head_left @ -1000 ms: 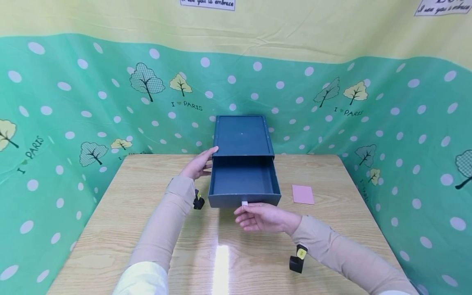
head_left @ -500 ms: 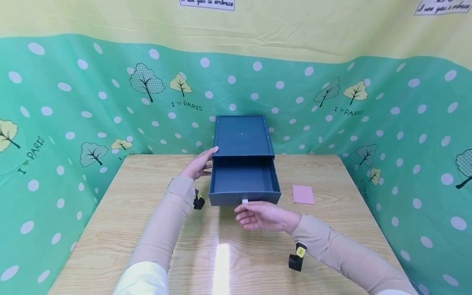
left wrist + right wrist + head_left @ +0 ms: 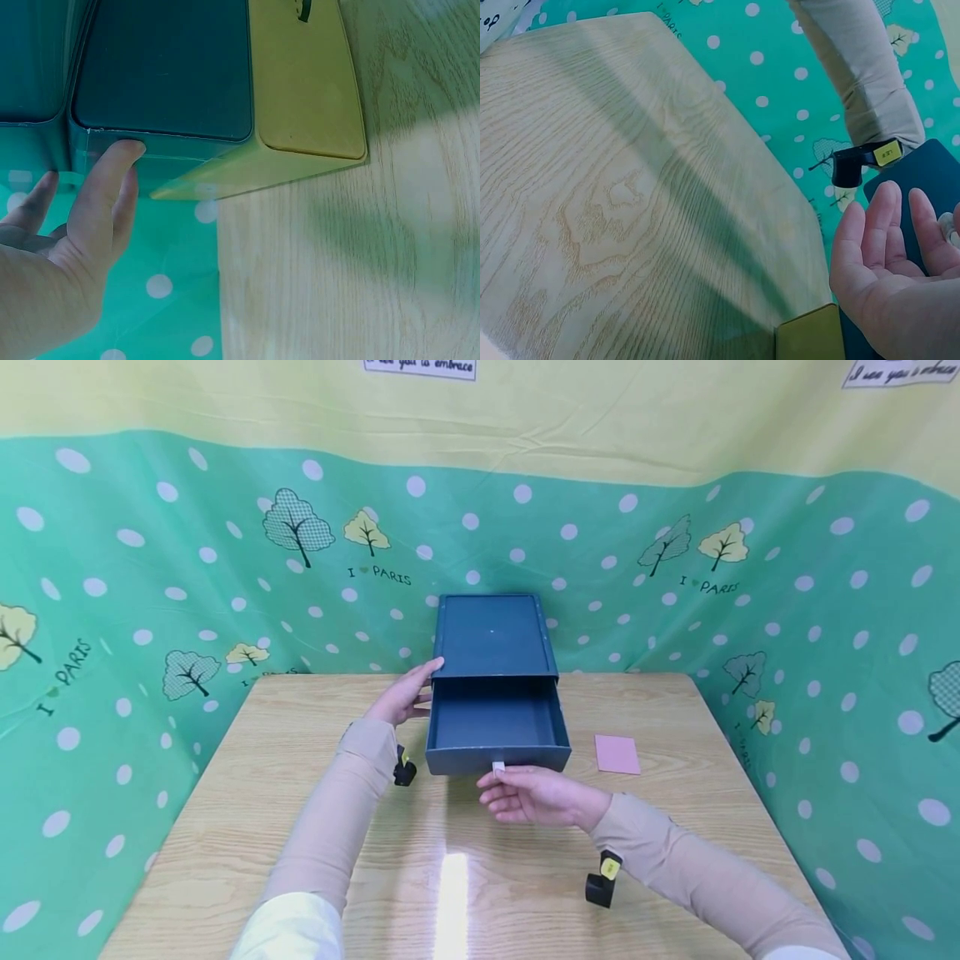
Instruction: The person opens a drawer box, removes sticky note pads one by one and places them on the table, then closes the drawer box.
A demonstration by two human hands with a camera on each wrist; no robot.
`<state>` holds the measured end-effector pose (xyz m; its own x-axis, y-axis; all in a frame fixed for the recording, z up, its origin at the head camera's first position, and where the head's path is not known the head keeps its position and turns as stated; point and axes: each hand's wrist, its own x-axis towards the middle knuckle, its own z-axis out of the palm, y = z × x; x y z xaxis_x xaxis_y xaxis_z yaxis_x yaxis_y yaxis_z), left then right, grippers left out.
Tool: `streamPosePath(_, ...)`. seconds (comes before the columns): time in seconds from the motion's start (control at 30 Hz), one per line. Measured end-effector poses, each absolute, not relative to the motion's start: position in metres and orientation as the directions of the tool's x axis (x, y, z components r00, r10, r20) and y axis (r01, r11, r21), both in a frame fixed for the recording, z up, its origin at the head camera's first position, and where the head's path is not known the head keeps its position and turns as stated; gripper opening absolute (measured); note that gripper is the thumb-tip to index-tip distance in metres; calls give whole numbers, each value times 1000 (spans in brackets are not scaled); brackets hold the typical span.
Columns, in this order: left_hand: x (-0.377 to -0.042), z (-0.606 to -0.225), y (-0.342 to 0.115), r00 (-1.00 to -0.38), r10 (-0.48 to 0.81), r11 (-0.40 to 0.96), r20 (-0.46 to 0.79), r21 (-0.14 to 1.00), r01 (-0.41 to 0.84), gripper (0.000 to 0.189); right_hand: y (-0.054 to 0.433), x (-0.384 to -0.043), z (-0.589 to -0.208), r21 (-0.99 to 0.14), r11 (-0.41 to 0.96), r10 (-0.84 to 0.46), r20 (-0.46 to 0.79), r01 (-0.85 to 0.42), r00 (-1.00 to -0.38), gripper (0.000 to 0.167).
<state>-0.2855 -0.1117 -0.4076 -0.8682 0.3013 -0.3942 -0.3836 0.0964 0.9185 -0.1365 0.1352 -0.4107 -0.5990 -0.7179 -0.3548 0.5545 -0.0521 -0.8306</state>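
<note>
A dark blue drawer cabinet [image 3: 491, 635] stands at the back of the table, its top drawer [image 3: 495, 720] slid partway out, with no object visible inside. My right hand [image 3: 540, 797] pinches the white pull tab [image 3: 949, 229] on the drawer front between thumb and forefinger, the other fingers loosely extended below. On the cabinet's left side rests my left hand [image 3: 401, 696], its fingers fairly straight. In the left wrist view one of its fingertips [image 3: 139, 148] touches the cabinet's side edge, beside a blue drawer front [image 3: 161, 67] and a yellow one [image 3: 307, 82].
A flat pink square [image 3: 617, 754] lies on the wooden table [image 3: 300, 827] to the right of the drawer. Green dotted cloth [image 3: 225, 568] hangs behind and along both sides. Black wrist cameras [image 3: 600, 889] are strapped to both sleeves.
The drawer has slid slightly inward toward the cabinet, and my right hand has moved along with it on the tab. My left hand stays in place against the side.
</note>
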Motion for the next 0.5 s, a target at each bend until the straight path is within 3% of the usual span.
streamPosePath(0.5,-285,-408,-111,-877,275,102,-393,919,-380,79,138,-140,-411,-843,-58,-744,-320,534,-587,32)
